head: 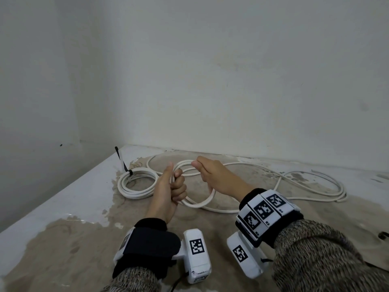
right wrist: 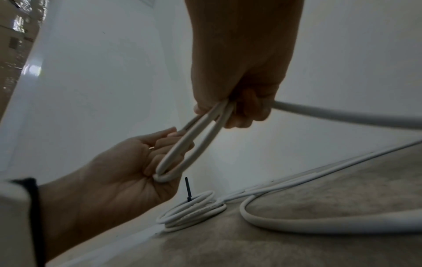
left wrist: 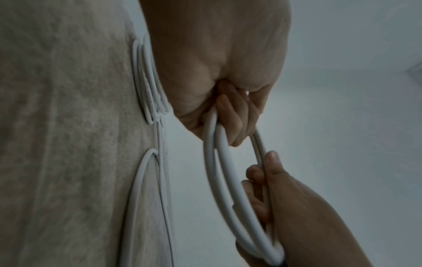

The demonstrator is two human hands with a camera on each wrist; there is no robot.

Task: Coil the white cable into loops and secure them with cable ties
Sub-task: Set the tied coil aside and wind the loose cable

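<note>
1. Head view: bare whitish walls meet in a corner behind a worn, stained surface (head: 63, 239). The left hand (head: 171, 186) is fisted round the gathered turns of the cable (head: 242, 165), thumb up, likely as the anchor so the loops (head: 195, 204) keep one size. The right hand (head: 214, 175) pinches the far side of the same loops between thumb and curled fingers, seemingly laying a fresh turn. Slack trails off right across the surface, so much coiling remains by my reckoning. A finished coil (head: 137, 184) lies just left of the hands, bound by a black tie (head: 124, 163) whose tail sticks up; it is parked out of the way.

2. Left wrist view: curled left fingers (left wrist: 230, 115) clamp two or three strands where they bunch, and the right hand (left wrist: 285, 198) grips the opposite bend, stretching the loops into a long oval, presumably to keep them flat and untwisted.

3. Right wrist view: the right hand (right wrist: 239, 90) closes on the strands while the feed runs out to the right; the left hand (right wrist: 128, 171) cradles the bottom bend in its bent fingers. The tied coil (right wrist: 194, 211) sits below on the surface.
</note>
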